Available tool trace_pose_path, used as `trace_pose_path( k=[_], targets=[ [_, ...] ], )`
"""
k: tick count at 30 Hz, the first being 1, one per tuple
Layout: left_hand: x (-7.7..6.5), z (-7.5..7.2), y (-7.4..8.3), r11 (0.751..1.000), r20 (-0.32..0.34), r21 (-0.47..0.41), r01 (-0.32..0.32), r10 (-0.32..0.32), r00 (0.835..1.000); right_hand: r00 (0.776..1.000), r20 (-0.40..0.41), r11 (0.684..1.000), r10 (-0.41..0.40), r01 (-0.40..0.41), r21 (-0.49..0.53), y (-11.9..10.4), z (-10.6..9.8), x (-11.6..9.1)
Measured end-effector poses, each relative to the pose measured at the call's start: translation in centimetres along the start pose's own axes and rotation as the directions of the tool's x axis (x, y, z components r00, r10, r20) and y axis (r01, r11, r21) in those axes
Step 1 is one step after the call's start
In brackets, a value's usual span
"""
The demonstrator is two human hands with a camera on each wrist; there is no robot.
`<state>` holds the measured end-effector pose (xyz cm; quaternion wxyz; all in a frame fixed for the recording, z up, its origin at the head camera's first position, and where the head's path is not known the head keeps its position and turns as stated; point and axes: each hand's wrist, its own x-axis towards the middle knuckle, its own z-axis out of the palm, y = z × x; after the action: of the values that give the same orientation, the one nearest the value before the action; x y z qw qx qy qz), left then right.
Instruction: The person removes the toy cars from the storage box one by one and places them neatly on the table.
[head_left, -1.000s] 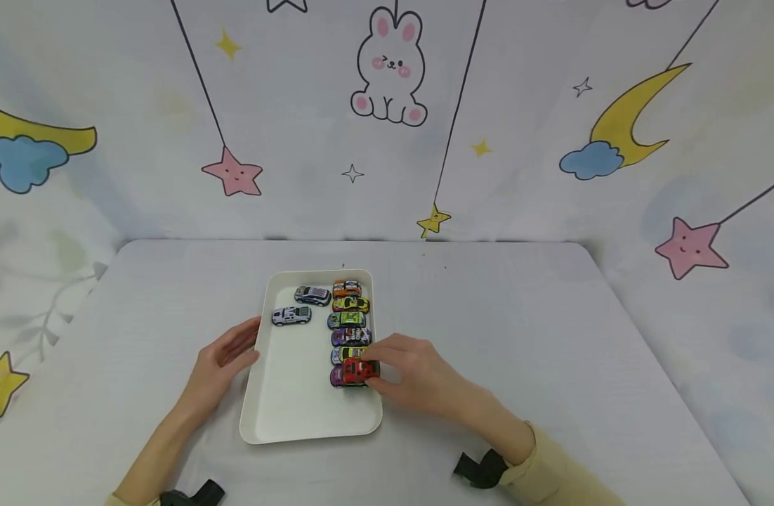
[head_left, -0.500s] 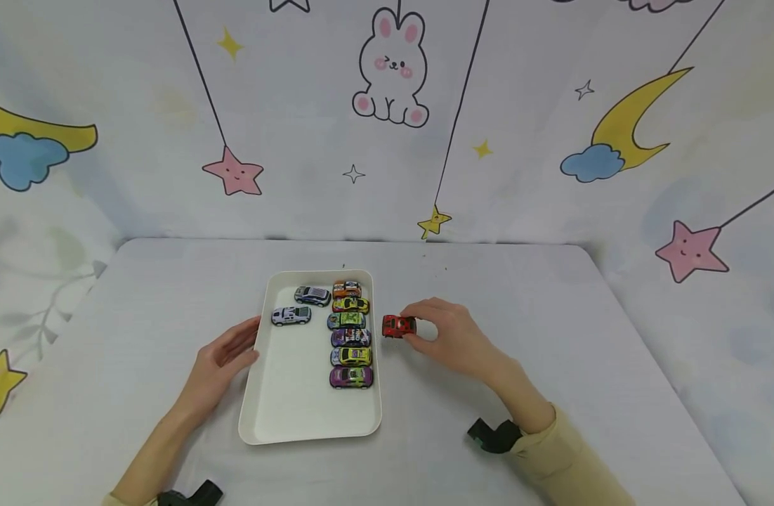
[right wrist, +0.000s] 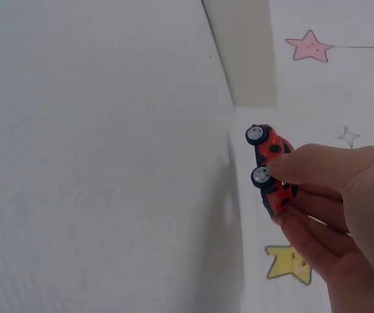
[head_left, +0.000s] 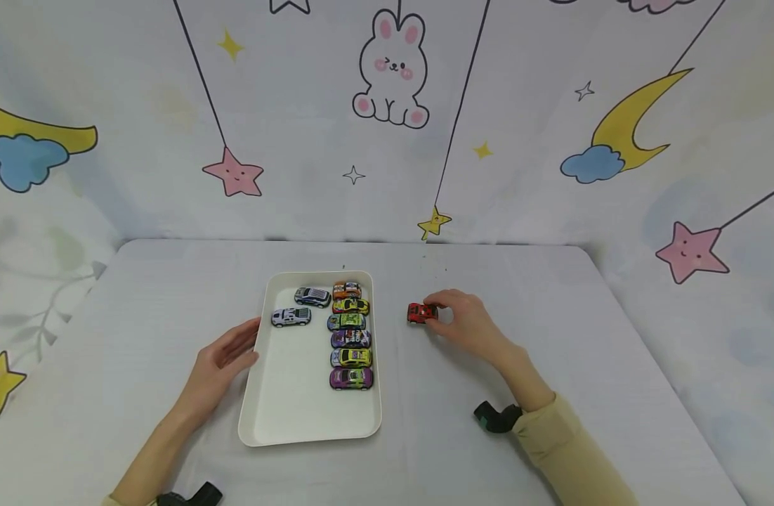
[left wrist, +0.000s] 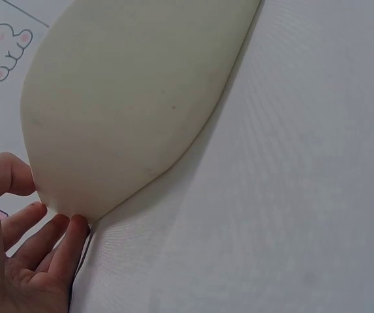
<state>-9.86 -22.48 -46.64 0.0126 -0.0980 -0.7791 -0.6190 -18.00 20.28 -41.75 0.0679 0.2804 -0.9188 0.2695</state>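
Observation:
My right hand (head_left: 466, 320) pinches a red toy car (head_left: 421, 313) between thumb and fingers, to the right of the white tray (head_left: 298, 414). In the right wrist view the red toy car (right wrist: 275, 153) shows black spots and two wheels, with the thumb across its side. My left hand (head_left: 216, 365) rests its fingertips against the tray's left side; in the left wrist view those fingertips (left wrist: 77, 220) touch the tray's outer wall (left wrist: 128, 111). Inside the tray, several toy cars (head_left: 351, 339) form a column along the right side, and two silvery-white toy cars (head_left: 291, 317) sit at upper left.
A white cloth covers the table (head_left: 539, 295) under the tray. Behind it hangs a backdrop with a printed rabbit (head_left: 393, 77), stars and moons. Each wrist carries a black camera mount (head_left: 497, 417).
My right hand has carried the red toy car from over the purple car in the tray out over the right rim, then farther right and back. The left hand has stayed at the tray.

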Motion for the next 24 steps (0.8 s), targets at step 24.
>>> trace_pose_path(
  k=[24],
  targets=[
    [0.0, 0.1, 0.0, 1.0, -0.006, 0.001, -0.005, 0.005, 1.0, 0.981, -0.191, 0.975, 0.028, 0.015, 0.22, 4.7, 3.4, -0.6]
  ],
)
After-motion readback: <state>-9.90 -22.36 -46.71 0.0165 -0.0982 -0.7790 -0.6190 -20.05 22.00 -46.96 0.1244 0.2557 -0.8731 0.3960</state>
